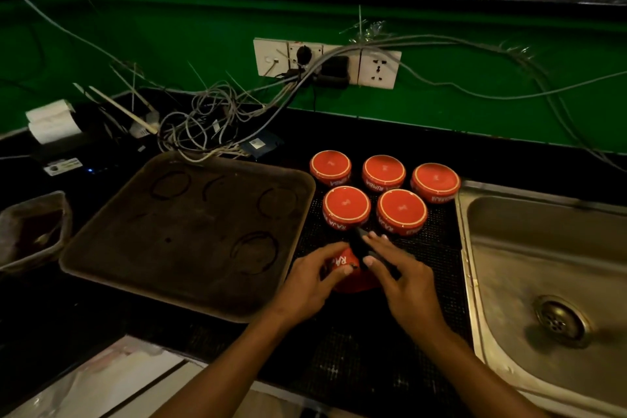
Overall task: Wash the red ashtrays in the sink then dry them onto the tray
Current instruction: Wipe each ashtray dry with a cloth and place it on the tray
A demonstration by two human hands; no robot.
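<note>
Green wall (135, 54) runs along the back, carrying a white socket strip (325, 63) from which grey cables (203, 125) spill in a tangle onto the black table (101, 309). Below it, a wide dark tray (190, 234) lies flat on the table, marked with faint ring stains, and a steel sink (543, 265) with a round drain sits at the right edge. Between tray and sink a black mesh mat (437, 265) holds five red ashtrays (383, 193), all upside down, three in the back row and two just in front, close together but apart. A sixth red ashtray (346, 268) sits nearer the person on the same mat, just right of the tray. The left hand (312, 285) curls its fingers round that ashtray's side, gripping it. The right hand (403, 285) is beside it, thumb and fingers pinching a slim dark object (361, 244) whose kind cannot be told, held over the ashtray.
</note>
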